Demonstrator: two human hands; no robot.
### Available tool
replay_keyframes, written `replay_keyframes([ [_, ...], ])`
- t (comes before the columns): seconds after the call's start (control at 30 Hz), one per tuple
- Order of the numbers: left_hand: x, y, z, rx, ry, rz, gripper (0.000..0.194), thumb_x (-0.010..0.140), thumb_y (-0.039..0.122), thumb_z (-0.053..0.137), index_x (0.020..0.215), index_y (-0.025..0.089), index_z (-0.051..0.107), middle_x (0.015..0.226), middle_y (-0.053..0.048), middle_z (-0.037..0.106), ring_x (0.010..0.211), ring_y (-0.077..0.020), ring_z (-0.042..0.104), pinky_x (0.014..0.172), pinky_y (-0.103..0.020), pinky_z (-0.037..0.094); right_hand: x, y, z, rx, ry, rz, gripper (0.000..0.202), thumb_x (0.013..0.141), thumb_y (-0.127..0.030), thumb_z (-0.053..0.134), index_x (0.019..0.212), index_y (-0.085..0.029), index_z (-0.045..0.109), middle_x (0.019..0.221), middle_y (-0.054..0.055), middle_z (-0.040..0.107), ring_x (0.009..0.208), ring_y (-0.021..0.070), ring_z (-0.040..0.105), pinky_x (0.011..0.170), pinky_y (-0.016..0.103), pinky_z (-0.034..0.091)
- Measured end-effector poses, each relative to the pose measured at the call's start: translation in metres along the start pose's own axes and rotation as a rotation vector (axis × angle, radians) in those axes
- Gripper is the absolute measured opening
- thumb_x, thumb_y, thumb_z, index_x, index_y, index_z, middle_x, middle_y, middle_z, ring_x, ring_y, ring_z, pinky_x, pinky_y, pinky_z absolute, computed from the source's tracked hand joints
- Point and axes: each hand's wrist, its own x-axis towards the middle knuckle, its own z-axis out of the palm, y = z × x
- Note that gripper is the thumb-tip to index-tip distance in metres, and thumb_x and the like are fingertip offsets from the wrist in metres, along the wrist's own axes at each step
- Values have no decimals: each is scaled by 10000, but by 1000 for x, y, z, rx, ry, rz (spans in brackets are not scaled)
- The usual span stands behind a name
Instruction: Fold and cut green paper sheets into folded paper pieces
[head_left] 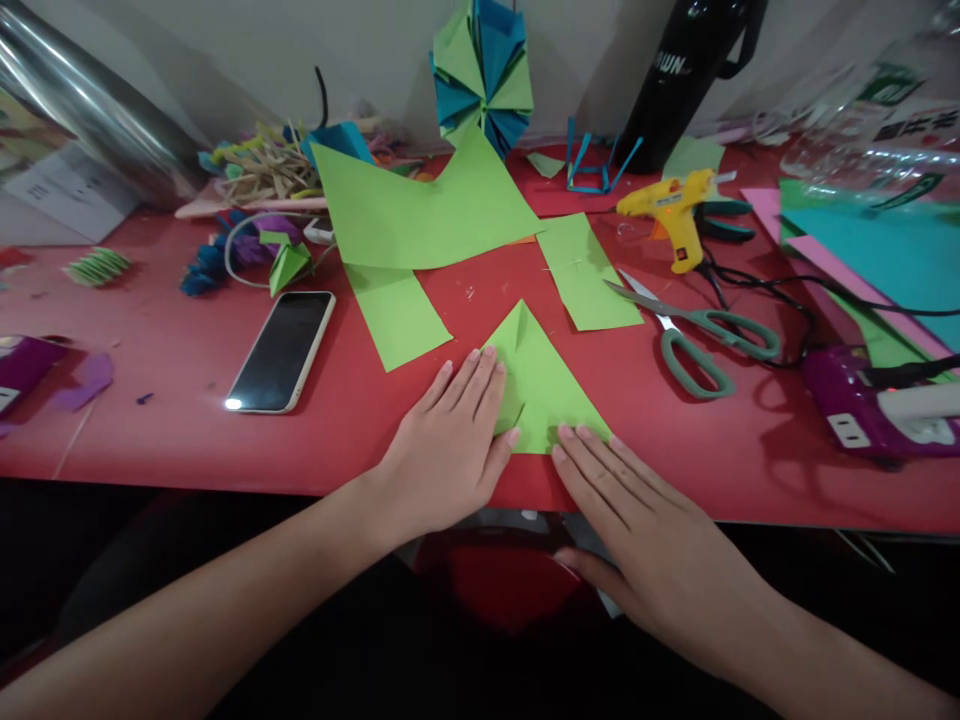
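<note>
A folded piece of light green paper (544, 385), roughly triangular with its tip pointing away from me, lies near the front edge of the red table. My left hand (454, 440) rests flat on its left side, fingers stretched out and covering that corner. On its lower right corner press the fingertips of my right hand (630, 500), extended side by side, with the thumb below the table edge. Neither hand grips anything. Just beyond lie a green paper strip (397, 315) on the left and a green paper rectangle (589, 275) on the right.
Scissors (694, 335) lie open at right, below a yellow glue gun (675, 215) with a black cord. A phone (283, 350) lies at left. A purple power strip (855, 410) sits far right. Behind are a large green sheet (427, 215), a blue-green paper wheel (484, 80) and a black bottle (675, 85).
</note>
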Motion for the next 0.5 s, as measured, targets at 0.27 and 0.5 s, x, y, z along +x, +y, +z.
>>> replay_keyframes([
  [0.27,0,-1,0,3,-7,0,664,1046,411,298,1581,19,267,1670,-197,209,1560,-330,187,1271,-504,221,-22,-2,-8,-40,-11,90,740,965,-498,529,1542,-56,389,1557,221,461,1399,370,506,1092,525,501],
  [0.5,0,-1,0,10,-23,1,673,1047,427,293,1581,19,269,1672,-193,204,1564,-324,177,1276,-495,208,-36,9,-28,-34,43,104,691,955,-570,479,1447,-86,515,1353,232,659,1162,398,689,937,545,587],
])
